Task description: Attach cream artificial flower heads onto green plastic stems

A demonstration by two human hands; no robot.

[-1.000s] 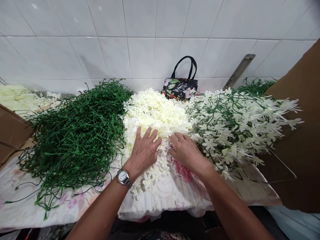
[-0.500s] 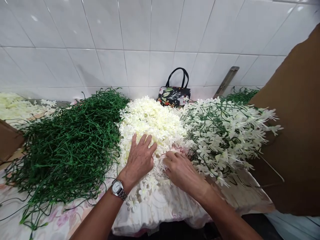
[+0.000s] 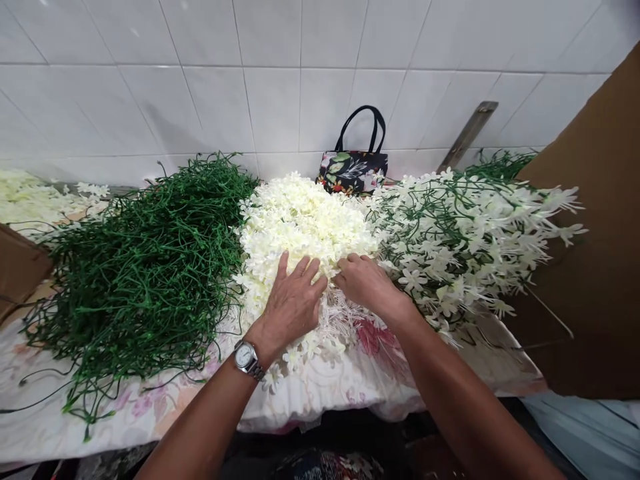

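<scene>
**Left hand [image 3: 295, 301] spread flat, right hand [image 3: 367, 283] curled, both on the heap of cream blossoms [image 3: 305, 217]**

Left hand is laid palm down on the near edge of the heap, with the fingers spread and straight and the tips pointed toward the far side. Nothing is gripped by it. A wristwatch [image 3: 245, 355] is worn on that wrist. Right hand is set near it, to the right, with the fingers bent and the tips pushed in among the blossoms. Whether anything is pinched there cannot be told, since the tips are hidden.

The heap is found at the middle of the table [image 3: 50, 445], on a flowered cloth [image 3: 150, 400]. Thin white stalks are shown at its near edge, under and between the two hands.

On the left the heap is touched by a large tangle of green stems [image 3: 150, 260]. On the right it is met by a pile of green sprays with white flowers [image 3: 465, 230]. At the far side a dark floral handbag [image 3: 355, 171] is stood against the tiled wall [image 3: 250, 100], just behind the heap. A brown cardboard sheet [image 3: 600, 233] is seen along the right edge, close to the sprays.

Open room is left only on the near side. Bare cloth is seen there between the hands and the table's near edge, and at the near left below the green stems.
</scene>
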